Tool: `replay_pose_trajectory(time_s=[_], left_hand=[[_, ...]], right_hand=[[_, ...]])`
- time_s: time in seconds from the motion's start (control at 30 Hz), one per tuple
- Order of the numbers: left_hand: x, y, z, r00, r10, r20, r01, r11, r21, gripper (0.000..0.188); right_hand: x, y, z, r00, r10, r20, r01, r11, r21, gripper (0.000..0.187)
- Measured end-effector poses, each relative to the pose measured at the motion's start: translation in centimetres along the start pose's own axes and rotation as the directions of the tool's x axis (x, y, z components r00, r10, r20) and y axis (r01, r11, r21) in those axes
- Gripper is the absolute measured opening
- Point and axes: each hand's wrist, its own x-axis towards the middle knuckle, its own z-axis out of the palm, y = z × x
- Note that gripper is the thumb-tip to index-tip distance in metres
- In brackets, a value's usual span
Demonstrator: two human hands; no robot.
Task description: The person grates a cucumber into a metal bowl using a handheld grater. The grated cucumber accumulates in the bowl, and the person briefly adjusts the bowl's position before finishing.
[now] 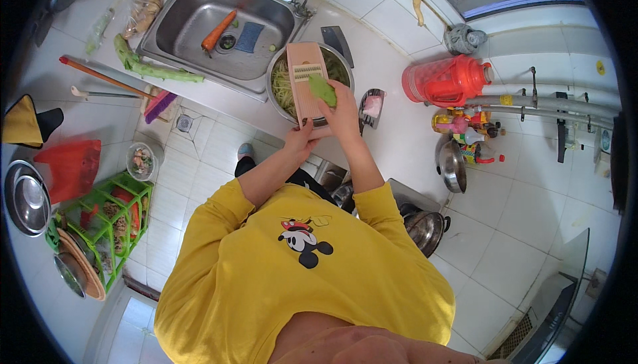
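Note:
A pinkish-tan grater (308, 98) leans across a round metal bowl (270, 71) on the counter. My left hand (299, 139) is closed round the grater's near end. With my right hand (341, 113) I grip a light green vegetable piece (321, 89), pressed against the grater just below its slotted blade. Pale green shreds (282, 91) lie in the bowl, partly hidden under the grater. Beyond the bowl rests a dark-bladed cleaver (337, 46). To the right of my right hand, a small pink item (373, 105) sits on a dark holder.
At the far left, a steel sink (189, 18) holds a carrot (218, 33) and a blue-grey cloth (248, 37). A long green vegetable strip (149, 65) lies along its near edge. Right are a red thermos (445, 79), several bottles (470, 136) and a pan (452, 166).

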Motion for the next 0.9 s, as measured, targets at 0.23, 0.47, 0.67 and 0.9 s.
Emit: replay_pose_trajectory(time_s=[0.23,0.47,0.67,0.9], left_hand=[[-0.6,0.9,2.1,0.991,0.132,0.001,-0.131,0.976,0.173,0.035],[-0.1,0.2,2.5,0.963,0.270,-0.014,-0.261,0.943,0.206,0.027],[1.1,-0.9,1.6,0.906,0.424,-0.009,-0.399,0.858,0.323,0.027],[-0.1,-0.6,2.8,0.892,0.429,-0.140,-0.351,0.854,0.383,0.030]], right_hand=[[0.6,-1.5,1.4,0.969,0.170,0.180,-0.100,0.934,-0.343,0.061],[1.1,-0.7,1.9,0.966,0.143,0.217,0.013,0.806,-0.592,0.058],[3.8,-0.3,3.6,0.975,0.096,0.198,0.051,0.777,-0.627,0.053],[12.7,0.2,6.0,0.992,0.037,0.118,0.037,0.822,-0.568,0.049]])
